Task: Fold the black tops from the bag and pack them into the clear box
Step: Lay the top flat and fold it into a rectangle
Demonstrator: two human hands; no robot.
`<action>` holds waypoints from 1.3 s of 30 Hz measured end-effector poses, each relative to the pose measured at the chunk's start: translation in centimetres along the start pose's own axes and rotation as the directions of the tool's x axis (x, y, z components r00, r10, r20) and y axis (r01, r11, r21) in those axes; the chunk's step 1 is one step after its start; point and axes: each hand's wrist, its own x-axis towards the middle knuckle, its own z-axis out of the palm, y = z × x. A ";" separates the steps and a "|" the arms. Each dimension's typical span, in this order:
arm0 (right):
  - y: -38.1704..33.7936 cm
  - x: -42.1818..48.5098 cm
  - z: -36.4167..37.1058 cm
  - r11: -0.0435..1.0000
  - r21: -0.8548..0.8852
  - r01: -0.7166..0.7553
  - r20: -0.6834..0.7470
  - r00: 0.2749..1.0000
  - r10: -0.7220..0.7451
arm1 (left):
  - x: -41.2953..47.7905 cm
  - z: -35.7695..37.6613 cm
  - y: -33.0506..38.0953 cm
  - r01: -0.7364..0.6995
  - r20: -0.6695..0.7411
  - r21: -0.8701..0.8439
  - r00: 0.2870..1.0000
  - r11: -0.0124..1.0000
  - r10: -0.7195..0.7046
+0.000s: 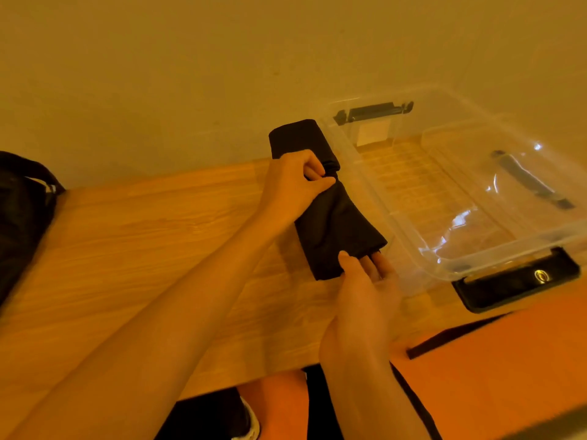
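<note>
As left hand [293, 182], right hand [360, 289] grip top [333, 223]

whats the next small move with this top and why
Probably lift the folded black top into the clear box: the left hand pinches its middle, the right hand holds its near end, and the box stands open right beside it.

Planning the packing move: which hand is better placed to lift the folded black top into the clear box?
Likely the right hand: its fingers slip under the folded black top, beside the clear plastic box.
</note>
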 end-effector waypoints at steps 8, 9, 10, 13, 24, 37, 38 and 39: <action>0.3 -0.3 -0.9 0.985 -0.125 0.116 0.039 0.993 -0.112 | -1.6 1.6 -0.7 -0.329 -0.096 0.383 0.915 0.863 0.392; 0.3 -0.6 -1.2 0.975 -0.164 0.154 0.064 0.987 -0.145 | -2.3 1.2 -0.7 -0.344 -0.145 0.392 0.893 0.853 0.426; 0.4 -1.0 -1.5 0.956 -0.214 0.203 0.093 0.978 -0.187 | -3.3 0.7 -0.8 -0.348 -0.198 0.382 0.874 0.856 0.443; 1.2 -2.2 -2.9 0.839 -0.387 0.384 0.202 0.923 -0.329 | -6.7 0.0 -1.4 -0.240 -0.284 0.302 0.901 0.923 0.327; 2.4 -0.1 -3.9 0.110 -0.469 0.876 0.682 0.438 -0.586 | -11.1 2.2 0.4 0.359 0.157 -0.709 0.920 0.607 -0.360; 1.1 4.8 -2.6 -0.164 -0.598 0.785 0.736 0.455 -0.501 | -8.2 1.2 0.0 0.404 -0.037 -0.573 0.856 0.713 -0.515; 1.2 4.8 -2.6 -0.171 -0.593 0.787 0.739 0.449 -0.502 | -7.8 1.0 -0.1 0.425 -0.016 -0.570 0.850 0.703 -0.527; 1.2 4.9 -2.6 -0.174 -0.590 0.788 0.742 0.444 -0.503 | -7.4 0.9 -0.1 0.442 0.002 -0.552 0.849 0.707 -0.528</action>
